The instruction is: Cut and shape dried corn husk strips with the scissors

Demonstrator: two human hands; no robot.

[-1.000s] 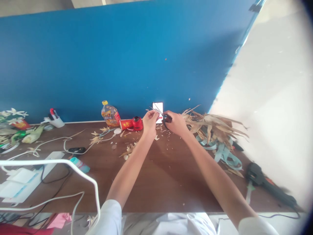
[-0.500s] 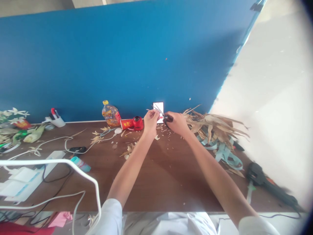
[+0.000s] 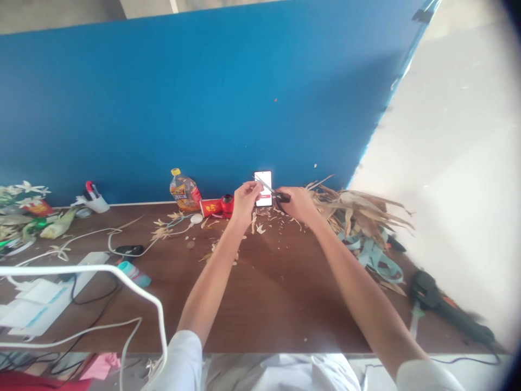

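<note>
My right hand (image 3: 300,204) is closed around the dark handles of a pair of scissors (image 3: 280,199). The blades point left and up, passing close to the fingertips of my left hand (image 3: 245,203). Those fingers are pinched together; whatever they hold is too small to name. Behind the blades, a phone (image 3: 264,201) with a lit white screen leans upright against the blue panel. Pale cut scraps (image 3: 260,229) lie scattered on the brown table beneath both hands.
Dried corn husks (image 3: 358,209) and pale green ribbon (image 3: 376,260) lie to the right, near a black glue gun (image 3: 442,301). On the left are a yellow-capped bottle (image 3: 184,191), a red roll (image 3: 227,205), a power strip (image 3: 52,298) and white cables. A blue panel (image 3: 203,108) stands behind.
My left hand has shifted slightly left and down, away from the scissors, uncovering more of the phone and scraps. My right hand still grips the scissors in nearly the same place.
</note>
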